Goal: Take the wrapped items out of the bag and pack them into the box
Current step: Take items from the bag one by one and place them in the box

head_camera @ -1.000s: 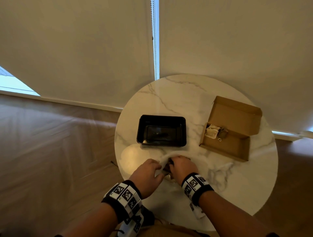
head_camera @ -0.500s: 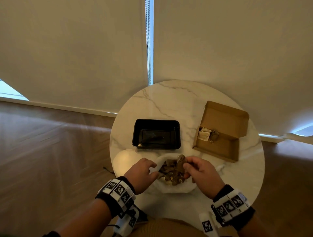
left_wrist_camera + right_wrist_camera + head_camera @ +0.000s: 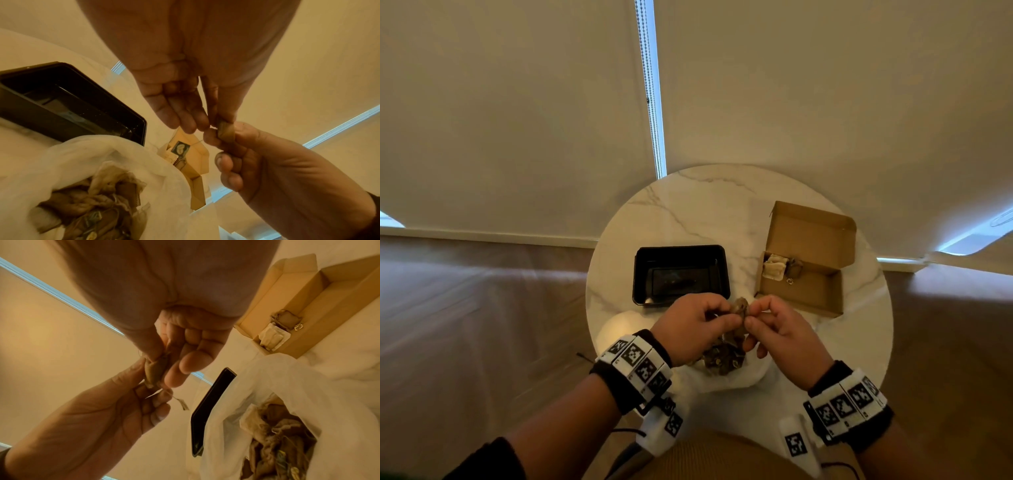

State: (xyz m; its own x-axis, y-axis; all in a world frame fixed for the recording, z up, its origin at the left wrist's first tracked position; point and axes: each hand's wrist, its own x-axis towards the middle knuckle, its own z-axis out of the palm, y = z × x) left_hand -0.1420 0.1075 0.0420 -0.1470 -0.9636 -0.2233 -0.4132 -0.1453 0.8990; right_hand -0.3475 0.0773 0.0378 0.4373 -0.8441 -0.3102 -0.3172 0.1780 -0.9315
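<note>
Hands point(image 3: 739, 325) pinch wrapped item point(image 3: 739, 306) above bag point(image 3: 736, 380).

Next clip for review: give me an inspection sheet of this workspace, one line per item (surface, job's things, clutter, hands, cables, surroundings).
Surface: round white marble table, grey veins.
Job's things: white bag open on the near edge, many brownish wrapped items inside; one wrapped item held up above the bag; cardboard box lid open at right, two wrapped items at its left end.
Clutter: black tray behind the bag; contents unclear.
Hands: left hand and right hand both pinch the raised item.
Cables: thin dark leads at both wrist bands.
Surroundings: drawn beige blinds, bead chain, wooden floor.
</note>
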